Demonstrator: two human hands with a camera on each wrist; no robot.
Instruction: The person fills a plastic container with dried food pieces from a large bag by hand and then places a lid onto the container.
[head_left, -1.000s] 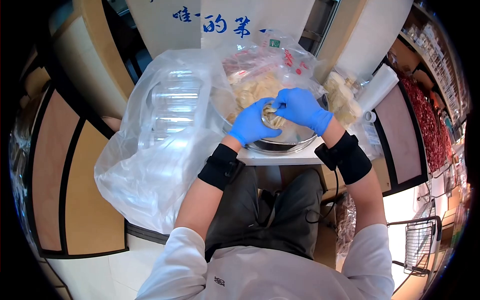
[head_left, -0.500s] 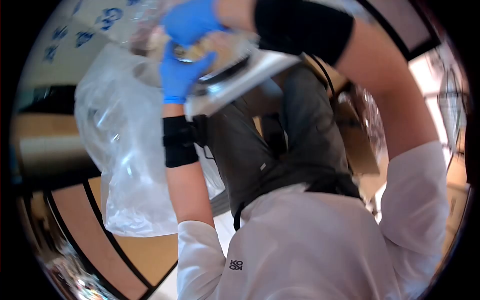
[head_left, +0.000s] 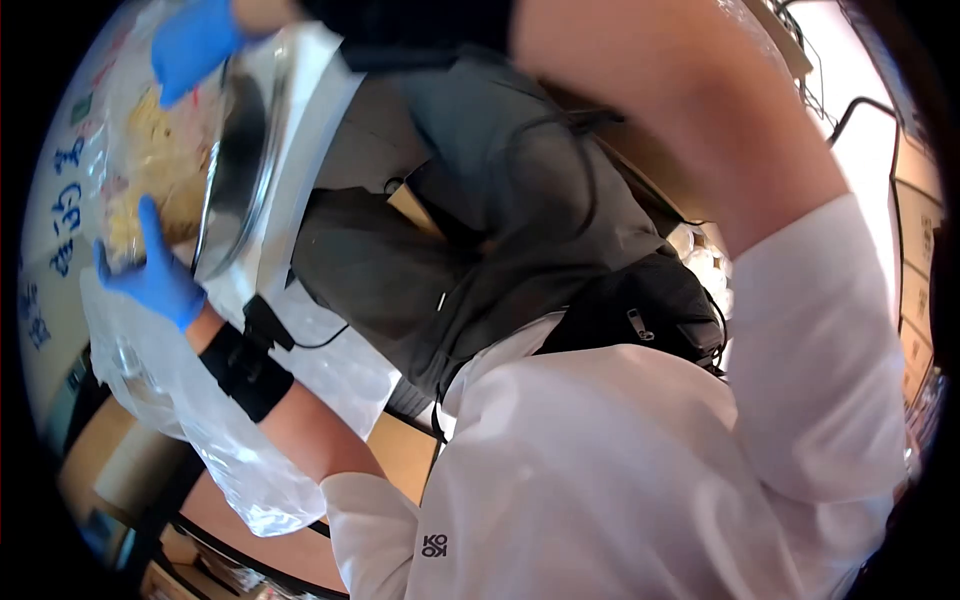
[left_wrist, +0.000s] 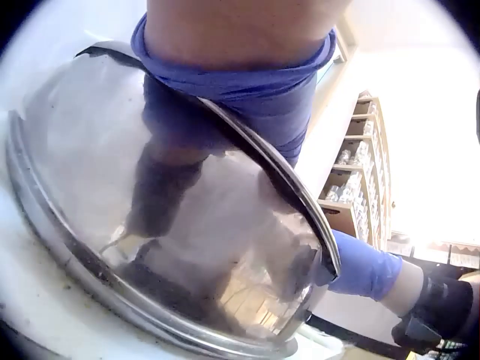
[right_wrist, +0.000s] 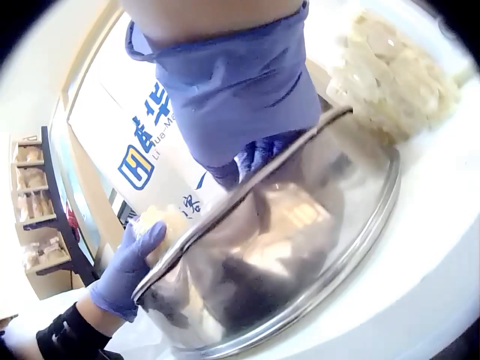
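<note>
My blue-gloved left hand (head_left: pixel 160 280) is at the near-left side of the steel bowl (head_left: pixel 238 160), thumb and fingers spread round a small clear tub. In the right wrist view, pale pieces fill this tub (right_wrist: pixel 171 225) beside the bowl rim. My gloved right hand (head_left: pixel 195 52) reaches over the bowl at the other side, apart from the left. Its fingertips are hidden behind the rim in the right wrist view. Pale yellowish dried slices (head_left: pixel 165 165) heap up in the bowl, partly under clear plastic.
A large translucent bag (head_left: pixel 240 440) hangs by my left forearm. A clump of pale pieces (right_wrist: pixel 394 82) lies beside the bowl on the white tabletop (right_wrist: pixel 420 247). A banner with blue lettering (head_left: pixel 65 210) stands behind. Shelves (left_wrist: pixel 356 165) line the room farther off.
The head view has swung, shifting bowl and hands to the upper left. My right hand has left the tub at the left hand and moved across the bowl.
</note>
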